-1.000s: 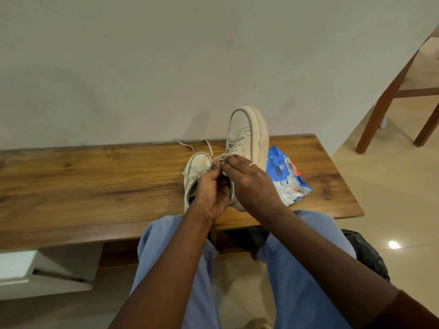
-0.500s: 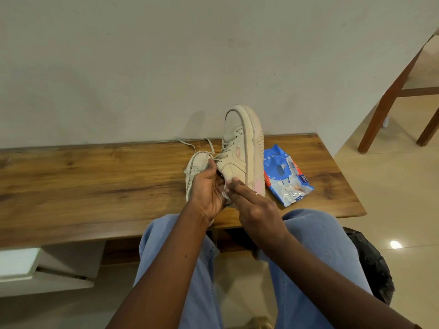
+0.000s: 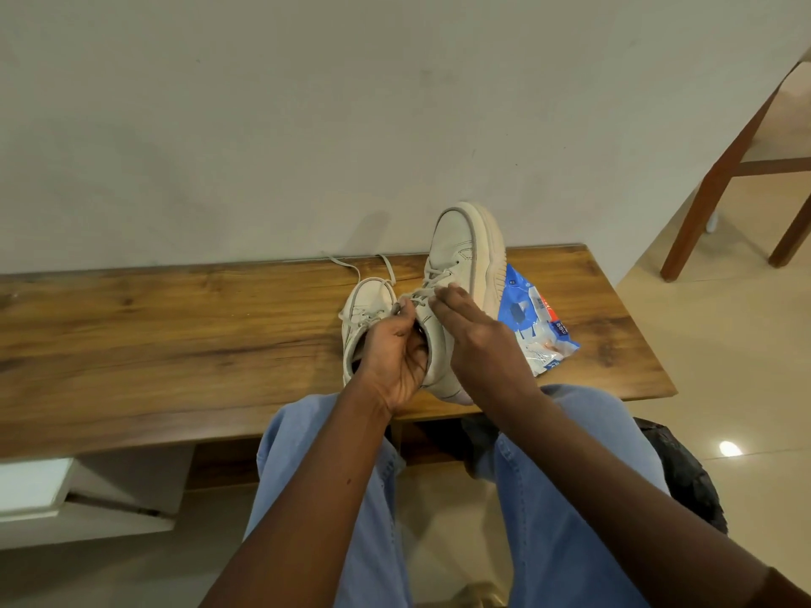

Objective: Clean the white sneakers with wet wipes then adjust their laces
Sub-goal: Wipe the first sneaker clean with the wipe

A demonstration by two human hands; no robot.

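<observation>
Sneakers of white colour are both on the wooden bench (image 3: 175, 335), toward its right end and close to the near edge. The raised sneaker (image 3: 461, 252) stands steeply tilted, with the toe up against the wall and the heel down on the wood. The second sneaker (image 3: 366, 300) lies flat just beside it on the left, and its loose lace ends (image 3: 346, 263) trail over the bench toward the wall.

The left hand (image 3: 395, 353) comes up from below with the wrist bent. Its fingers are curled into the opening of the raised sneaker and grip the collar, while thumb and forefinger come together at the lower laces (image 3: 428, 280).

The right hand (image 3: 474, 331) lies across the outer side of the same shoe, back of the hand upward. Its fingers are straight and close together, and their tips reach the laces. The thumb is hidden, so I cannot tell if it pinches a lace.

A blue and white pack of wet wipes (image 3: 533, 318) lies flat on the bench just to the right of the raised sneaker, partly behind its sole. Its content is not visible. A black bag (image 3: 684, 476) sits on the floor by the person's right knee; what is inside it cannot be seen.
</observation>
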